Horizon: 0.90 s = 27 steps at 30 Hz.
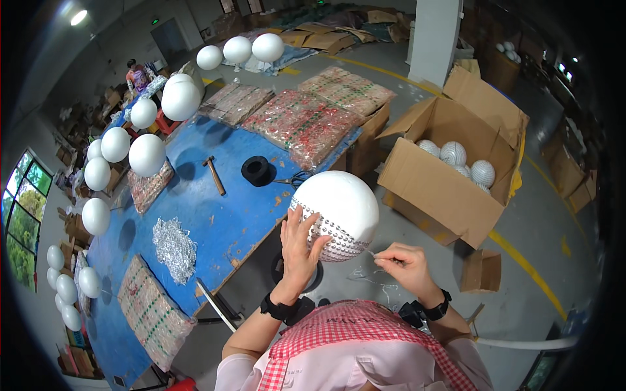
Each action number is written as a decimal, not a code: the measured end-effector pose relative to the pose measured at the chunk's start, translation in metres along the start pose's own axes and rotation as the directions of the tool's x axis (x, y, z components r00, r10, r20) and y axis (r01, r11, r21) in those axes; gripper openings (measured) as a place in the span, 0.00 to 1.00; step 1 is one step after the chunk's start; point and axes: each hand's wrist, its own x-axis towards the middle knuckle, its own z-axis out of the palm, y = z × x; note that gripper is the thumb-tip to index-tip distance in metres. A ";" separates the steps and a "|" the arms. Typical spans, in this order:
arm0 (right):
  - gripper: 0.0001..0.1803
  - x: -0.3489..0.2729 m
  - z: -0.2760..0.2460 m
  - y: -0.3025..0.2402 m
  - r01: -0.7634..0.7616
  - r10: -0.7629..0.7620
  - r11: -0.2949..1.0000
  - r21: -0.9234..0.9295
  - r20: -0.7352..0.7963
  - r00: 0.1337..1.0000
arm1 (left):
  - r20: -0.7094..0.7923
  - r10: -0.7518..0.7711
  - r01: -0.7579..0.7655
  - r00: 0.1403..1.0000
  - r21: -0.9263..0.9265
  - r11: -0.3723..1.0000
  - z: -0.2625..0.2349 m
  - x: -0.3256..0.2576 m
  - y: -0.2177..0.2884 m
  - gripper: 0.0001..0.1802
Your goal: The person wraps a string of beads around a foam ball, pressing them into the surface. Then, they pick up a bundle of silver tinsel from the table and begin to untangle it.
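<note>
A large white foam ball (pixel 339 202) is in front of me, its lower part wrapped in rows of silver beads. My left hand (pixel 298 251) lies against the ball's left side, fingers spread over the beaded rows. To the right of the ball, my right hand (pixel 405 266) is closed in a pinch on a thin bead string (pixel 370 251) that runs to the ball's lower right. Loose strands (pixel 378 280) hang below, near my apron. What supports the ball from beneath is hidden.
A blue table (pixel 215 244) at the left bears a hammer (pixel 214 176), a black spool (pixel 258 171), scissors (pixel 295 178), a silver bead pile (pixel 174 251) and bagged packs (pixel 297 124). White balls (pixel 147 155) hover above it. An open carton (pixel 443 189) at right holds wrapped balls.
</note>
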 end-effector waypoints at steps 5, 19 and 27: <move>0.04 0.001 0.003 0.011 0.057 -0.070 0.982 -0.178 -0.070 0.995 | 0.000 -0.011 0.011 1.000 -0.067 0.998 0.002 0.002 -0.003 0.26; 0.12 0.009 0.000 0.040 -0.448 0.376 0.759 0.472 0.244 0.894 | 0.042 0.024 -0.021 0.999 -0.070 0.997 -0.005 0.006 0.004 0.30; 0.05 0.012 0.002 0.033 -0.321 0.311 0.824 0.467 0.102 0.945 | 0.033 -0.006 0.009 0.999 -0.086 0.996 -0.001 0.004 -0.001 0.31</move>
